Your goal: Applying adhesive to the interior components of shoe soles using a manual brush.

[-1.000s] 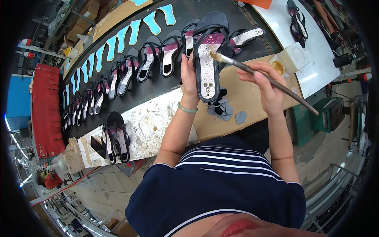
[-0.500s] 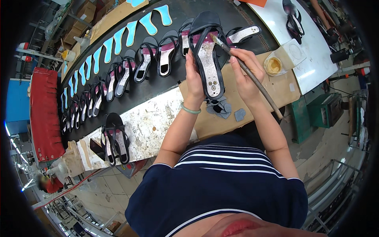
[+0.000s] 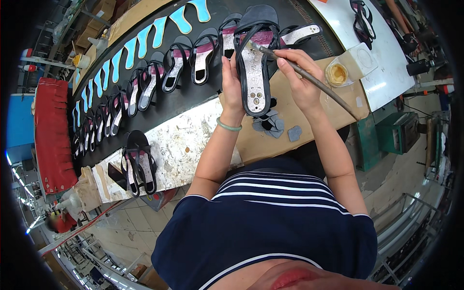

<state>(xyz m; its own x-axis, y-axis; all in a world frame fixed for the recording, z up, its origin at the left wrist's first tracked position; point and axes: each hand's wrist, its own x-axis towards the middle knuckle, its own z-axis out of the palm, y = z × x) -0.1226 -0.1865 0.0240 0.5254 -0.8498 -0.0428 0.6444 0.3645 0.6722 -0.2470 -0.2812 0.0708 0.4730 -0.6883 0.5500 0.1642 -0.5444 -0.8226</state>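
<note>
Raised in front of me is a black strappy sandal [image 3: 255,72], its pale footbed showing and a wet-looking maroon patch under the straps. My left hand [image 3: 232,89] grips it from the left side, with some fingers hidden behind the sole. Between the fingers of my right hand [image 3: 303,79] is a long-handled brush [image 3: 328,90]. Its bristles touch the footbed just below the left strap. To the right, a clear square tub [image 3: 337,74] holds yellowish paste. Grey fabric scraps [image 3: 272,126] lie on the brown cardboard [image 3: 314,116] below the sandal.
Rows of similar sandals [image 3: 177,65] and blue insoles [image 3: 144,41] cover the black belt [image 3: 164,104] beyond. One pair of sandals [image 3: 138,164] stands on the stained white board [image 3: 179,140] at left. More black sandals [image 3: 363,21] lie on the white table [image 3: 386,67].
The brush tip has moved left across the footbed, from the right strap toward the left one, and the handle lies flatter. The sandal has turned slightly more upright.
</note>
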